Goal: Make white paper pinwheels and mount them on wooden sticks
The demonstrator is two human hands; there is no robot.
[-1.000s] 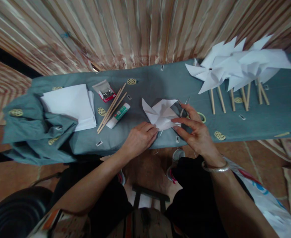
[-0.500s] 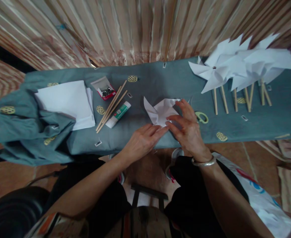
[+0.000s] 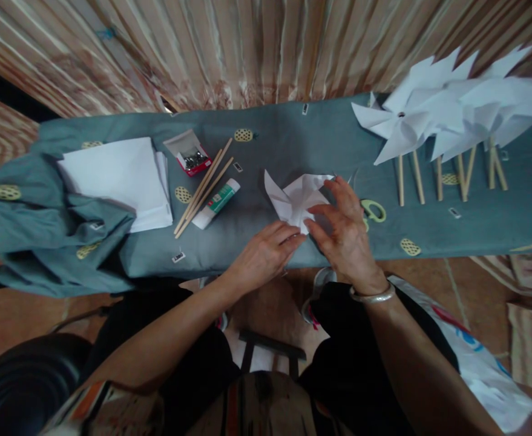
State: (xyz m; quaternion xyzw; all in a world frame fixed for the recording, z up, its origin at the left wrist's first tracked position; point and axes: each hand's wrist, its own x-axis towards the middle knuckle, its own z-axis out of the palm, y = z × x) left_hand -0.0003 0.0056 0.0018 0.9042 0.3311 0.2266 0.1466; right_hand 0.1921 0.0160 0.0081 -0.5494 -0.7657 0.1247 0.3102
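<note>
A white paper pinwheel (image 3: pixel 296 197), its blades folded and curled, lies at the middle of the table between my hands. My left hand (image 3: pixel 268 251) grips its near edge, thumb and fingers pressed together. On the other side my right hand (image 3: pixel 342 227) holds the pinwheel's right part, with thumb and fingers bent around the paper. Just right of that hand are scissors with light green handles (image 3: pixel 374 211), partly hidden behind it. To the left lie a glue stick (image 3: pixel 216 203), several thin wooden sticks (image 3: pixel 203 191) and a small red-and-white box (image 3: pixel 193 158) of metal pins or tacks.
Several finished-looking paper pinwheels on wooden sticks (image 3: pixel 456 112) overlap at the table's back right. A stack of white paper (image 3: pixel 118 175) lies at the left, beside bunched green tablecloth (image 3: pixel 57 242). A striped curtain (image 3: pixel 266 48) hangs behind the table.
The view has shifted slightly. My left fingers have eased a little on the pinwheel's near edge, and my right thumb and forefinger are somewhat further apart. The pinwheel stays between both hands.
</note>
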